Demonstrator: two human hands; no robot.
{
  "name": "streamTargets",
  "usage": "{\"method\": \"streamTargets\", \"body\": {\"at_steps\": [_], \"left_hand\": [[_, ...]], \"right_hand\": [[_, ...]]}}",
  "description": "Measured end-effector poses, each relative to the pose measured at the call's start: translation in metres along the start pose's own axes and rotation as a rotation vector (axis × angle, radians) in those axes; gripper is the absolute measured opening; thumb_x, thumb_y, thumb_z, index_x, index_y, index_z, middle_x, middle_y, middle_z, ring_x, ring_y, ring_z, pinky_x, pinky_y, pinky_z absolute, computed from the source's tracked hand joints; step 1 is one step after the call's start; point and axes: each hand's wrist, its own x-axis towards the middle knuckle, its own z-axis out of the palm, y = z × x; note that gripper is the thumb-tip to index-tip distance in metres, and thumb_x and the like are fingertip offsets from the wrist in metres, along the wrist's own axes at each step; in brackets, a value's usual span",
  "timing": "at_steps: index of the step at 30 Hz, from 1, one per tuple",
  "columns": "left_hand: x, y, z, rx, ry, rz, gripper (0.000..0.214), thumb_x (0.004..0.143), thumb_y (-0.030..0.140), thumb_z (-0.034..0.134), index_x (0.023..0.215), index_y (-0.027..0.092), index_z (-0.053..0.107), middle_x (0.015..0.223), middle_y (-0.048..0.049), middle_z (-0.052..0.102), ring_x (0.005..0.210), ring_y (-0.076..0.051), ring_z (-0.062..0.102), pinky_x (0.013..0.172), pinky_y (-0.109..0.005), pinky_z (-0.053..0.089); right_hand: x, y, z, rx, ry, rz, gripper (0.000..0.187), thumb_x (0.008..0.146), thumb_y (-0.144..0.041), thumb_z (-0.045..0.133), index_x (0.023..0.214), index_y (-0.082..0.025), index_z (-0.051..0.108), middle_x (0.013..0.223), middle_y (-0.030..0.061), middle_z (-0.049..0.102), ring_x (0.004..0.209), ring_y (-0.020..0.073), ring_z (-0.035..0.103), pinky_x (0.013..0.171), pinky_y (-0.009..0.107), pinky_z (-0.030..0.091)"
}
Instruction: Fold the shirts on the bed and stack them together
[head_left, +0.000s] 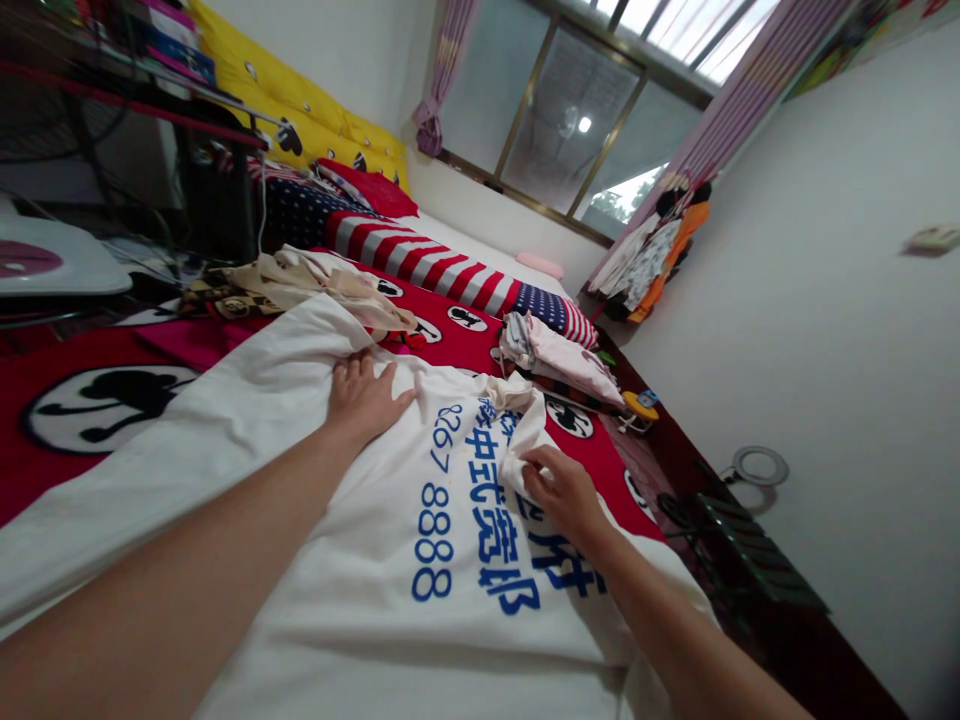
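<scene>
A white T-shirt with blue printed characters and numbers lies spread over a red bed cover in front of me. My left hand rests flat on the shirt's upper part, fingers stretched out. My right hand pinches a raised fold of the shirt's fabric near the print.
A beige garment lies crumpled beyond the shirt. A folded pink and white pile sits to the right. A striped pillow and yellow cushions lie farther back. The bed's dark wooden edge and a white wall are at right.
</scene>
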Motion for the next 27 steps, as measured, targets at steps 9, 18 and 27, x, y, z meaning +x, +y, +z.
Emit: {"method": "streamTargets", "body": {"at_steps": [9,18,27], "left_hand": [[0.002,-0.001,0.002,-0.023,-0.008,0.004,0.071,0.085,0.061,0.039,0.140,0.017,0.046,0.149,-0.0207,0.034,0.135,-0.039,0.032,0.108,-0.050,0.021],[-0.001,0.000,-0.002,-0.010,-0.015,0.006,0.069,0.086,0.060,0.040,0.140,0.017,0.046,0.148,-0.0218,0.036,0.135,-0.038,0.033,0.107,-0.050,0.022],[0.001,0.000,0.000,-0.001,-0.026,0.001,0.070,0.086,0.060,0.039,0.140,0.016,0.046,0.147,-0.0225,0.036,0.136,-0.037,0.031,0.108,-0.050,0.021]], "right_hand": [[-0.010,0.000,-0.015,0.220,-0.114,0.068,0.038,0.079,-0.047,0.066,0.106,-0.020,0.066,0.099,0.0064,0.070,0.092,0.0225,0.064,0.081,0.033,0.048],[-0.013,0.016,-0.015,0.295,0.074,0.159,0.018,0.085,-0.035,0.054,0.085,-0.019,0.062,0.085,0.0046,0.068,0.079,0.0192,0.063,0.071,0.030,0.049],[0.042,0.138,-0.059,0.064,0.582,0.727,0.039,0.078,-0.038,0.046,0.091,-0.008,0.067,0.084,0.0126,0.070,0.075,0.0230,0.063,0.062,0.029,0.048]]}}
